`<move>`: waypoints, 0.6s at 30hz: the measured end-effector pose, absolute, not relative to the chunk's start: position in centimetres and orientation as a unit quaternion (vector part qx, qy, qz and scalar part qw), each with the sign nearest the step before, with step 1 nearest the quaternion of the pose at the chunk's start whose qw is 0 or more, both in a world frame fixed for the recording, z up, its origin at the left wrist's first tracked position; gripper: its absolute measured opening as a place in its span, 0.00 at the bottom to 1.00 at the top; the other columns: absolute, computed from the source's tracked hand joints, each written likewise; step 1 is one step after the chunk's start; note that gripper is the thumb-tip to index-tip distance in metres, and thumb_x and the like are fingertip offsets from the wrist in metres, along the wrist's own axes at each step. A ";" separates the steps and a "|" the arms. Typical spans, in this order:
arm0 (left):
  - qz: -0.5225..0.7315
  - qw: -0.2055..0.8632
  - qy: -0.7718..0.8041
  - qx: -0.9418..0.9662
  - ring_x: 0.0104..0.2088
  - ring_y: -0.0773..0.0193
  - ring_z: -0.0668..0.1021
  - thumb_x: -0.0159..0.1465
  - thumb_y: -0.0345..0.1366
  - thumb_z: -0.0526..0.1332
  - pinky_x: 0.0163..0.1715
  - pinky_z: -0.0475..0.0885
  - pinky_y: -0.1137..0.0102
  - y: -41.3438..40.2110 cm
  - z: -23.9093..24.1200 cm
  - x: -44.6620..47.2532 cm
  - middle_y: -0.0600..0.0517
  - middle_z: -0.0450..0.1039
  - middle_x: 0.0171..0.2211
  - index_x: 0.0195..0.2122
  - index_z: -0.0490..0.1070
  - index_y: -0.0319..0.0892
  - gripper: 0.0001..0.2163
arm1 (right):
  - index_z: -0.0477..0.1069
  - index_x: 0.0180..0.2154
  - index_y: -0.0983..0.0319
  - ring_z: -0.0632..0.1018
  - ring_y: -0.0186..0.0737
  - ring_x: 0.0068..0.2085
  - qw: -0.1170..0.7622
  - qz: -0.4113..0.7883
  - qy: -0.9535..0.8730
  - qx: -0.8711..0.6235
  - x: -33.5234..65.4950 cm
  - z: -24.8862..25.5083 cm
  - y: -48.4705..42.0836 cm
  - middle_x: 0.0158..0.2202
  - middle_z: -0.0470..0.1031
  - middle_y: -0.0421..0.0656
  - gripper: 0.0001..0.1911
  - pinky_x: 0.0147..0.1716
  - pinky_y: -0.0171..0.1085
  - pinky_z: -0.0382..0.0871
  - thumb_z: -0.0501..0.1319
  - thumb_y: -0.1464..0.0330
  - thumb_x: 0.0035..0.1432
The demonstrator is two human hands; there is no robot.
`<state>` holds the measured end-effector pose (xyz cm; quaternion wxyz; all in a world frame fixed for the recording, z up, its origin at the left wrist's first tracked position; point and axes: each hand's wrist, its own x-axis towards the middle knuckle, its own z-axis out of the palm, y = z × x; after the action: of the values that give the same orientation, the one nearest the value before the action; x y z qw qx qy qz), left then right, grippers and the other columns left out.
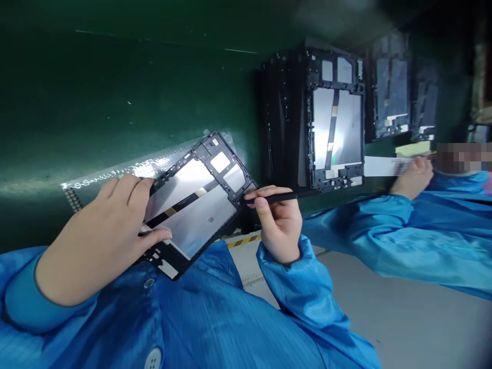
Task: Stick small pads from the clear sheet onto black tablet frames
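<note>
My left hand (pixel 103 230) grips a tablet frame (pixel 196 200), a black bezel with silver panels inside, and holds it tilted over my lap, thumb on its near face. My right hand (pixel 279 220) is closed in a pinch on a thin black stylus-like tool (pixel 286 196). The tool's tip touches the frame's right edge. Both my sleeves are blue.
A dark green table (pixel 115 92) carries a clear plastic sheet (pixel 126 169), a stack of black tablet frames (pixel 330 118) and more frames (pixel 403 97) farther right. A co-worker's hand (pixel 413 177) in a blue sleeve rests by a white label strip (pixel 380 166). Grey floor lies below.
</note>
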<state>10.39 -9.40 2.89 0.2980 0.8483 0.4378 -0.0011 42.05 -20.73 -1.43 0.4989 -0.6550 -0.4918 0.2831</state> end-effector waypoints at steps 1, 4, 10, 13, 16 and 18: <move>0.003 0.302 0.438 0.847 0.64 0.20 0.75 0.69 0.73 0.54 0.63 0.72 0.28 -9.4 2.8 10.4 0.35 0.72 0.58 0.65 0.71 0.50 0.37 | 0.74 0.48 0.55 0.88 0.41 0.45 0.489 0.273 -0.504 -0.657 42.0 -1.2 -20.7 0.42 0.84 0.42 0.05 0.44 0.41 0.86 0.67 0.63 0.77; 0.018 0.312 0.432 0.846 0.59 0.21 0.76 0.66 0.74 0.59 0.58 0.73 0.27 -9.0 2.1 10.3 0.37 0.71 0.54 0.58 0.71 0.52 0.34 | 0.77 0.49 0.55 0.87 0.43 0.45 0.437 0.232 -0.559 -0.665 41.8 -0.5 -20.6 0.43 0.85 0.43 0.03 0.47 0.44 0.83 0.67 0.67 0.76; 0.063 0.422 0.480 0.767 0.44 0.43 0.80 0.65 0.65 0.71 0.39 0.76 0.51 -8.8 2.4 10.7 0.45 0.74 0.45 0.51 0.65 0.51 0.28 | 0.79 0.34 0.56 0.84 0.46 0.41 0.579 0.149 -0.416 -0.686 41.8 0.1 -22.1 0.42 0.82 0.44 0.08 0.41 0.46 0.80 0.66 0.68 0.69; 0.107 0.539 0.490 0.677 0.34 0.56 0.79 0.71 0.53 0.68 0.34 0.72 0.61 -9.2 3.3 11.4 0.53 0.75 0.37 0.51 0.63 0.50 0.19 | 0.81 0.38 0.57 0.79 0.38 0.33 0.573 0.169 -0.379 -0.706 40.4 -0.1 -23.6 0.40 0.81 0.41 0.03 0.31 0.38 0.74 0.73 0.68 0.63; 0.254 0.588 0.484 0.596 0.42 0.55 0.85 0.72 0.48 0.70 0.44 0.80 0.59 -7.9 3.3 12.3 0.51 0.80 0.43 0.52 0.62 0.50 0.18 | 0.77 0.59 0.55 0.85 0.43 0.41 0.556 0.278 -0.380 -0.685 37.4 -0.6 -21.5 0.46 0.86 0.44 0.29 0.36 0.38 0.81 0.81 0.62 0.58; 0.332 0.555 0.490 0.584 0.50 0.53 0.86 0.72 0.51 0.69 0.51 0.83 0.55 -5.6 2.8 12.0 0.47 0.80 0.51 0.57 0.60 0.51 0.22 | 0.69 0.67 0.54 0.88 0.47 0.46 0.577 0.338 -0.353 -0.654 35.1 -0.5 -16.5 0.51 0.87 0.46 0.41 0.42 0.43 0.85 0.81 0.56 0.58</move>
<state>12.02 -5.60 2.80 0.5552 0.5845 0.4899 0.3319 35.05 -16.46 -0.47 0.5775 -0.6540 -0.3531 0.3377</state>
